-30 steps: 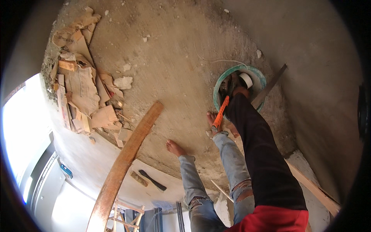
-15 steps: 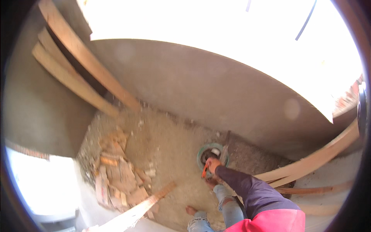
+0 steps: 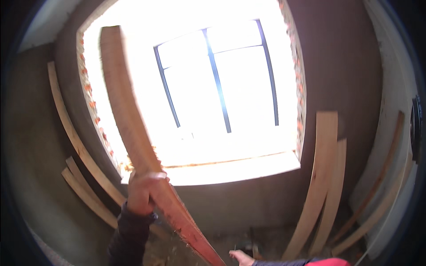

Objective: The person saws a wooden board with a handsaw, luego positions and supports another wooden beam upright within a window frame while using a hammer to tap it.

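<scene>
A long rough-edged wooden plank point(image 3: 126, 115) rises at a tilt in front of the bright window opening. My left hand point(image 3: 141, 195) is closed round it a little below its middle. The plank's lower part is reddish and runs down to the bottom edge of the view. Close to that lower end is my right hand point(image 3: 242, 257), fingers stretched toward the plank, apart from it and with nothing visible in them. Its lower side is partly cut off by the view's edge.
Wooden planks lean at the left wall point(image 3: 84, 150) and at the right point(image 3: 321, 177). Thinner strips point(image 3: 377, 186) stand by the far right wall. Ahead is a window opening with dark bars point(image 3: 217, 88) and broken brick edges. A dim round container point(image 3: 245, 246) sits on the floor.
The view has swung up from the floor to the window. The plank, earlier low at the left, now stands raised in my left hand. My right hand no longer shows the orange-handled tool.
</scene>
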`<state>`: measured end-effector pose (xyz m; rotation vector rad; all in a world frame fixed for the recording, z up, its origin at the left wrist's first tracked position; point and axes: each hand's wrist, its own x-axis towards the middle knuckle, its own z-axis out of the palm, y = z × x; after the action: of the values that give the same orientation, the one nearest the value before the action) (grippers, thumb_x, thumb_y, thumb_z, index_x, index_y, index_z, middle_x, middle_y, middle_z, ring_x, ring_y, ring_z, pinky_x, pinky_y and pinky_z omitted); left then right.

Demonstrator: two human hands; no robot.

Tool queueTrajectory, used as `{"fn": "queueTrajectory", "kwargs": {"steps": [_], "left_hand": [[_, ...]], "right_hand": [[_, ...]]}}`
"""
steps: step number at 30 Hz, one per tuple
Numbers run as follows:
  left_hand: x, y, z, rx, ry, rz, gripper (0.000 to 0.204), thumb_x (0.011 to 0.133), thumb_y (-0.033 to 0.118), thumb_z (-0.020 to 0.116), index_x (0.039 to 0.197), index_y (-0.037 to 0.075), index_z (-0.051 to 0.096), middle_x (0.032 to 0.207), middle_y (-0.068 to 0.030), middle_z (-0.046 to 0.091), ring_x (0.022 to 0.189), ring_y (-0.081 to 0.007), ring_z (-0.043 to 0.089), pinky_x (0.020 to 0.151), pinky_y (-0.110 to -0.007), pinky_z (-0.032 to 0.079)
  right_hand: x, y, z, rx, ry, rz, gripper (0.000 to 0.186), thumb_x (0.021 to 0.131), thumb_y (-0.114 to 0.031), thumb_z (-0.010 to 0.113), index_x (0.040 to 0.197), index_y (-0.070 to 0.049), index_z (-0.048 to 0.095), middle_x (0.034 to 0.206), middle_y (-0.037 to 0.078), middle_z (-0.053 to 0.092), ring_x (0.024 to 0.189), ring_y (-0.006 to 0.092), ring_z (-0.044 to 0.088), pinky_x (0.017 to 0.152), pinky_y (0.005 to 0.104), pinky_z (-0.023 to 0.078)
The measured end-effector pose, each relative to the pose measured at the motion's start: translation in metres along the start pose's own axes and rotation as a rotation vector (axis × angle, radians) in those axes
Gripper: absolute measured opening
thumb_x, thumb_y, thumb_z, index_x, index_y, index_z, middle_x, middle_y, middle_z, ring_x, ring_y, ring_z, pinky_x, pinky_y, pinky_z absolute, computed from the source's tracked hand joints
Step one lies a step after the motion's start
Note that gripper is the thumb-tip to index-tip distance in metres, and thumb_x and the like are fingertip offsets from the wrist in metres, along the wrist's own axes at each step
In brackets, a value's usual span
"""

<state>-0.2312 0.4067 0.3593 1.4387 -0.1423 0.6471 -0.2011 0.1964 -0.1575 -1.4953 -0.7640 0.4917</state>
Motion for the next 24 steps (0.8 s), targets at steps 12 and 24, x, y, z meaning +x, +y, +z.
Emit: {"fn": "queueTrajectory", "kwargs": {"steps": [12, 24], "left_hand": [[0.259, 0.120, 0.199, 0.129, -0.455, 0.263, 0.045, 0.083, 0.047, 0.065, 0.098, 0.005, 0.058, 0.091, -0.0078, 0.057, 0.090, -0.0228, 0.057, 0.078, -0.042, 0.046], [0.227, -0.069, 0.236, 0.293, -0.607, 0.023, 0.112, 0.070, 0.072, 0.063, 0.144, 0.001, 0.021, 0.141, -0.0266, 0.038, 0.134, -0.0390, 0.033, 0.104, -0.058, 0.028]], "right_hand": [[0.049, -0.320, -0.066, 0.128, 0.849, -0.489, 0.028, 0.088, -0.030, 0.061, 0.072, -0.008, 0.057, 0.057, 0.001, 0.054, 0.052, 0.0123, 0.053, 0.046, 0.0323, 0.042], [0.162, -0.404, -0.261, -0.123, 0.678, -0.602, 0.046, 0.059, -0.004, 0.083, 0.097, -0.001, 0.058, 0.080, 0.006, 0.061, 0.074, 0.0190, 0.061, 0.069, 0.0317, 0.051]]}}
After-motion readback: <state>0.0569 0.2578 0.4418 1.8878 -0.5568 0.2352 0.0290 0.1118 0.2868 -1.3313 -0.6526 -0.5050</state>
